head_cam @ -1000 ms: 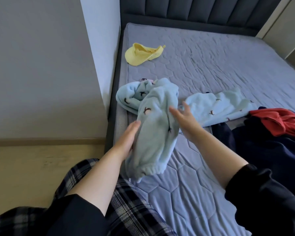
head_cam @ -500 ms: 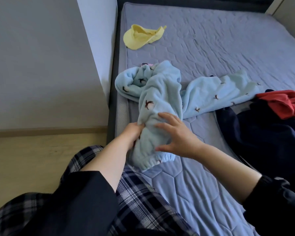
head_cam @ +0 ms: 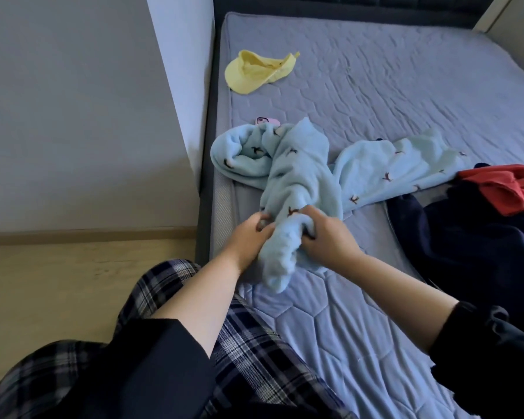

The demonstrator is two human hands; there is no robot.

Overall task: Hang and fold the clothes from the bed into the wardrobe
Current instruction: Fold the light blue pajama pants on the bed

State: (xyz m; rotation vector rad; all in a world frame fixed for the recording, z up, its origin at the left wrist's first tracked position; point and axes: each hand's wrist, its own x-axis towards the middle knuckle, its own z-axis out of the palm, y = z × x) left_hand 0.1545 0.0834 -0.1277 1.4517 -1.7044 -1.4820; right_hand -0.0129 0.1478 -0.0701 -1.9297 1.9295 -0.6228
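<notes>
While the left hand (head_cam: 248,237) and right hand (head_cam: 327,237) each clench the near end of the blue fleece garment (head_cam: 297,176), its length runs up-frame from them, another part branching right.

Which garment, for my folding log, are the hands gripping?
The light blue fleece garment with brown motifs: left hand and right hand clutch it. The yellow cap, red garment and navy garment lie untouched.
</notes>
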